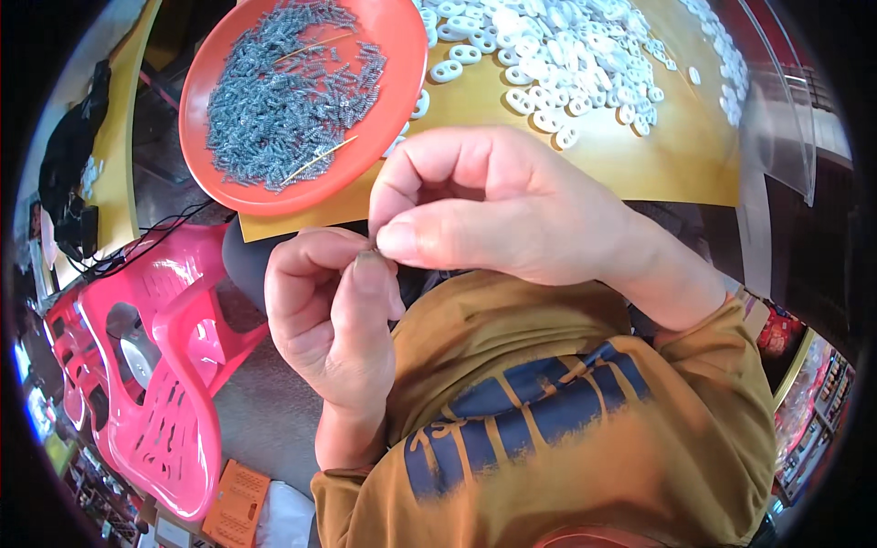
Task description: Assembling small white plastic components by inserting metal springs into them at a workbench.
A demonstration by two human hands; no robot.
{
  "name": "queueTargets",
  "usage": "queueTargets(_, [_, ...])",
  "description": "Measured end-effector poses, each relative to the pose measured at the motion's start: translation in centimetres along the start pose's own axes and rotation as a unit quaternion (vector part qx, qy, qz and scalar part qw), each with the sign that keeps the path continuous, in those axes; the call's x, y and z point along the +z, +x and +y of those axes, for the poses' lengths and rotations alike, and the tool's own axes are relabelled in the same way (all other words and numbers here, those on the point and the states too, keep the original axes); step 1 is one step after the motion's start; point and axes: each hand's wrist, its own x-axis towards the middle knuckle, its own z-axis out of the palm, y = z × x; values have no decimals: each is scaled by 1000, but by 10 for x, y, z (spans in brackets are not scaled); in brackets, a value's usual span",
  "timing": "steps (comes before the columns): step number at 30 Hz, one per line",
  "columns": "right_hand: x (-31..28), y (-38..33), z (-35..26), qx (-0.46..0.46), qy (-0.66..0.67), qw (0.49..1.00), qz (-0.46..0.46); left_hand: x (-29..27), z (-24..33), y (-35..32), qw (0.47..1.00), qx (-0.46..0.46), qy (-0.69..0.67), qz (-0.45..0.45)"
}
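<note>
My left hand [331, 315] and my right hand [512, 215] meet in front of my body with their fingertips almost touching. Both are closed in a pinch at one spot; a tiny bit of something shows between the tips, too small to name. Just beyond them, an orange-red plate [399, 100] holds a heap of small metal coil springs [265, 105]. Two thin yellowish sticks lie among the springs, the nearer stick [320, 159] close to the plate's near side. Right of the plate, many white oval plastic pieces with two holes [585, 68] are piled on the yellow table [681, 160].
Pink plastic chairs [174, 402] stand on the left, near another yellow tabletop [123, 173] with black cables [137, 256]. An orange box [237, 504] and a white bag [286, 516] are on the floor. A transparent panel [776, 100] rises at the table's right.
</note>
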Motion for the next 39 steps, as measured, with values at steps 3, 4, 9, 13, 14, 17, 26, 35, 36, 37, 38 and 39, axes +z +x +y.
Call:
queueTargets(3, [1, -7, 13, -17, 23, 1000, 4, 4, 0, -4, 1000, -16, -1, 23])
queueTargets(4, [1, -10, 13, -19, 24, 1000, 4, 4, -1, -6, 1000, -19, 7, 19])
queueTargets(9, [2, -22, 15, -28, 97, 995, 19, 4, -5, -16, 1000, 0, 30, 7])
queueTargets(13, [2, -33, 13, -23, 81, 995, 51, 0, 1, -27, 998, -46, -12, -50])
queueTargets(14, [3, -36, 14, -24, 80, 995, 52, 1, 1, -30, 997, -54, -27, -44])
queueTargets(17, [7, -46, 21, -33, 69, 996, 55, 5, 5, -41, 996, -62, -48, -41])
queueTargets(26, [27, -87, 32, -45, 48, 997, 32, 6, 15, -83, 992, -68, -84, -67])
queueTargets(35, [64, -148, 41, -110, 36, 993, 27, 17, 40, -141, 994, -32, -57, -87])
queueTargets(36, [68, -157, 42, -110, 32, 993, 34, 19, 42, -147, 994, -20, -56, -96])
queueTargets(37, [72, -165, 42, -109, 28, 993, 42, 20, 43, -153, 993, -8, -55, -105])
queueTargets(38, [74, -171, 43, -116, 24, 992, 42, 21, 44, -155, 992, 9, -51, -113])
queueTargets(39, [77, -176, 46, -117, 40, 992, 32, 23, 45, -158, 992, 25, -48, -114])
